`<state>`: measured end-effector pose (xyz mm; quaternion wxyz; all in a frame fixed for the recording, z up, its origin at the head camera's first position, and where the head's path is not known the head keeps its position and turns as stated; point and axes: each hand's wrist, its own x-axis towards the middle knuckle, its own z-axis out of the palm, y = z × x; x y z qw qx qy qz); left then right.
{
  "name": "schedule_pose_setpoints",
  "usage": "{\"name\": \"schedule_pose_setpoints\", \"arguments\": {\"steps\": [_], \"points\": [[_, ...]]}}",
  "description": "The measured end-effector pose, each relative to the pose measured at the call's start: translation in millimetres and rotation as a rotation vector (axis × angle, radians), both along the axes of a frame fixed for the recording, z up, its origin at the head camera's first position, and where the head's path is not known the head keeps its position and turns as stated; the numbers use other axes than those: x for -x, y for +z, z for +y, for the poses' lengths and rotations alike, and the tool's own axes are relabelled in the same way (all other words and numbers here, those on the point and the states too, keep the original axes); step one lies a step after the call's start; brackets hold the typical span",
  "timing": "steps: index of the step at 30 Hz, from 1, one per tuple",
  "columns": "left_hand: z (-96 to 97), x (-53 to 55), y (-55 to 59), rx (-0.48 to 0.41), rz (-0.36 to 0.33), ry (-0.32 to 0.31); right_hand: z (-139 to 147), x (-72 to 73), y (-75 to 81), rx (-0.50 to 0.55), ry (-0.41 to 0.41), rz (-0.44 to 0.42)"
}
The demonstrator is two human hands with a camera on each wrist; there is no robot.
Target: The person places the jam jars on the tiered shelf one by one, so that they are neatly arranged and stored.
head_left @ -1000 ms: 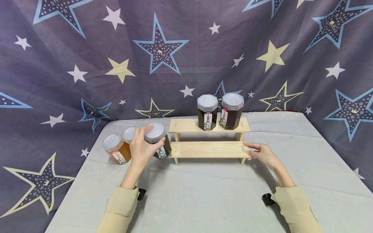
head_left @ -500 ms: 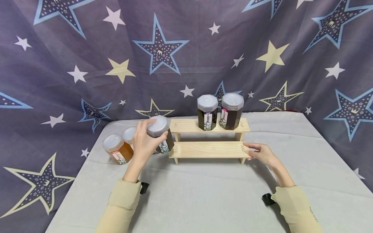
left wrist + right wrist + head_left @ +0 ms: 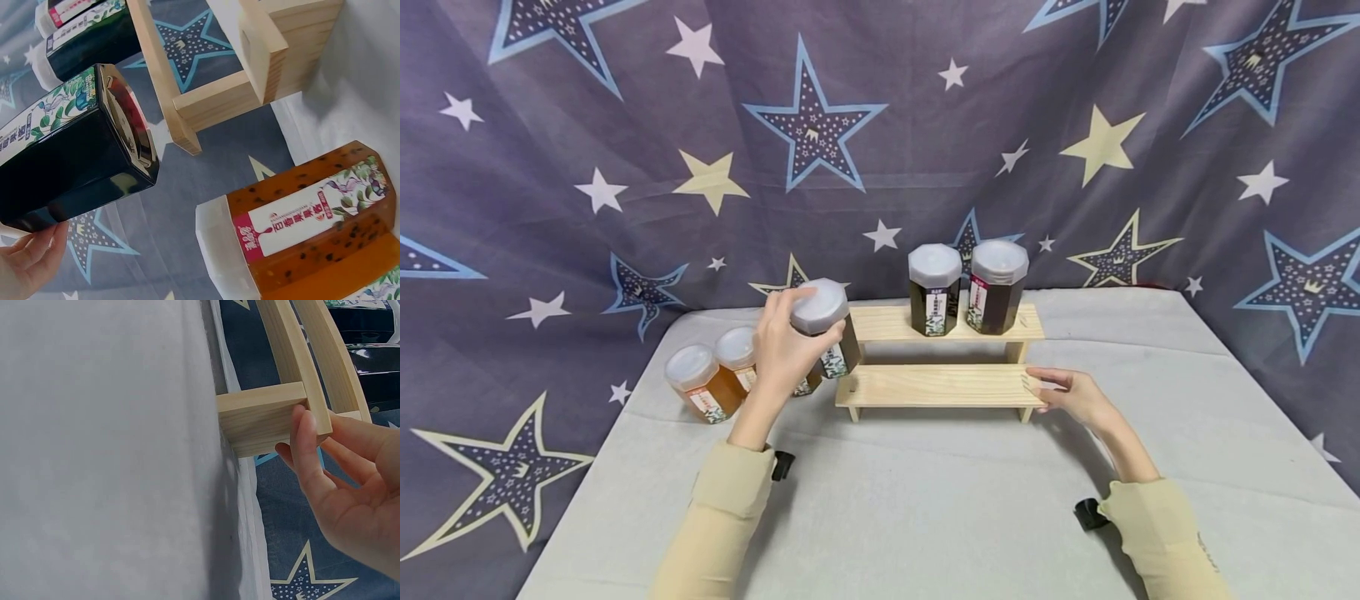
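Observation:
My left hand (image 3: 784, 346) grips a dark jar (image 3: 844, 350) by its white lid, raised beside the left end of a two-tier wooden display stand (image 3: 932, 385). In the left wrist view, the held jar's flat base hangs apart from the stand. My right hand (image 3: 1078, 398) pinches the right end of the lower tier; in the right wrist view, its thumb and fingers lie round the board's corner. Two dark jars, one nearer the middle (image 3: 934, 304) and one farther right (image 3: 994, 292), stand upright on the upper tier.
At the left stand an amber jar (image 3: 703, 387) and another lidded jar (image 3: 737, 358). A further brownish jar (image 3: 808, 383) is mostly hidden behind my left hand. Pale cloth (image 3: 925, 500) covers the table, and a star-patterned curtain (image 3: 910, 142) hangs behind.
My left hand has lifted the dark jar and moved it right and back, toward the stand's left end. My right hand stays on the lower tier.

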<state>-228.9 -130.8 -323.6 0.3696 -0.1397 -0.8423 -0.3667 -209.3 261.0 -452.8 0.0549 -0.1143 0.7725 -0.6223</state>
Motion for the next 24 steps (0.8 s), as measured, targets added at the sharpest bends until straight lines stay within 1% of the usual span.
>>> {"name": "schedule_pose_setpoints", "arguments": {"steps": [4,8,10,14,18,21,24], "points": [[3.8,5.3,1.8,0.006,0.008,-0.012,-1.1,-0.5,1.3,-0.020,-0.014,-0.010],[7.8,9.9,3.3,0.026,-0.003,-0.002,-4.5,-2.4,5.6,-0.033,-0.037,-0.032],[9.8,11.8,4.0,0.029,-0.009,-0.007,-5.6,-2.9,7.4,-0.034,-0.041,-0.047],[14.1,15.4,5.0,0.021,-0.020,-0.037,-6.1,-3.5,8.9,-0.033,-0.041,-0.068],[19.3,19.7,5.7,0.021,-0.040,-0.046,-6.0,-3.9,9.1,-0.031,-0.044,-0.081],[23.0,23.2,5.7,0.023,-0.051,-0.052,-6.2,-4.2,9.3,-0.040,-0.046,-0.075],[26.3,27.2,5.3,0.024,-0.048,-0.052,-5.8,-3.4,7.9,-0.044,-0.041,-0.048]]}}
